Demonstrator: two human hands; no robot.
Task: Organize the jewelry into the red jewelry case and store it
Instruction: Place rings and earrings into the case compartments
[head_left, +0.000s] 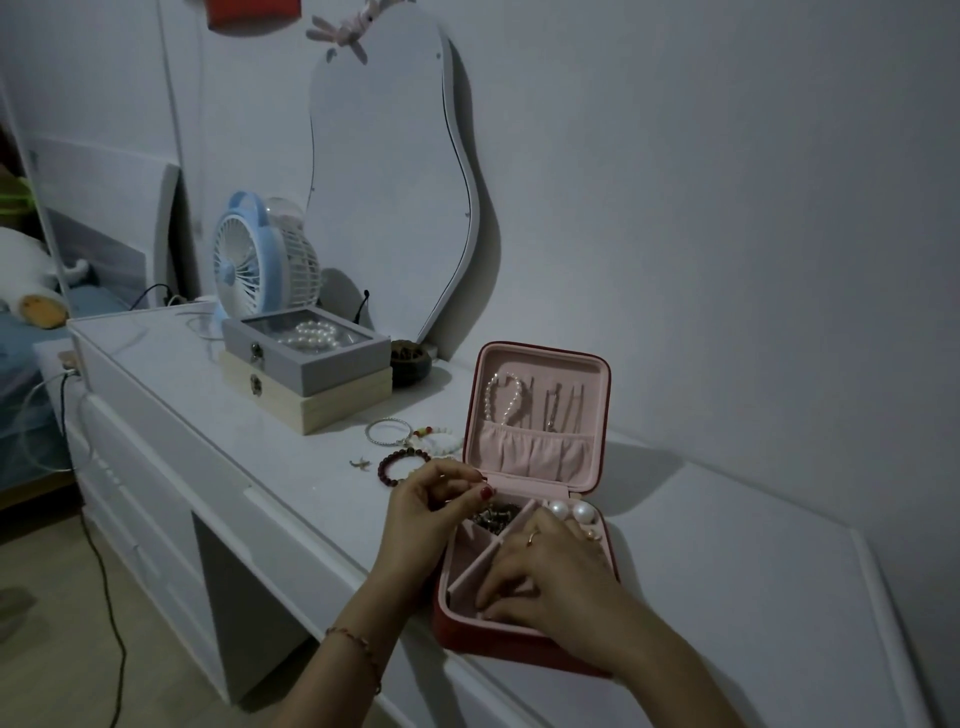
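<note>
The red jewelry case (519, 642) lies open on the white dresser (218, 415), its pink lid (535, 358) upright. A pearl string (503, 395) and thin chains (553, 410) hang inside the lid. My left hand (431, 519) pinches a small item I cannot make out, above the back compartment with a dark chain pile (496, 518). My right hand (550, 577) lies over the case, its fingertips down in the front compartment. Large pearls (569, 512) sit in the back right compartment. Left of the case lie a dark red bead bracelet (402, 465), a silver bangle (387, 431) and a white bead bracelet (441, 442).
A grey glass-lid box (306, 358) holding pearls is stacked on a wooden box (322, 405) behind the bracelets. A blue fan (254, 260), a wavy mirror (389, 182) and a dark bowl (410, 364) stand at the back. A small charm (358, 462) lies near the dresser's front edge.
</note>
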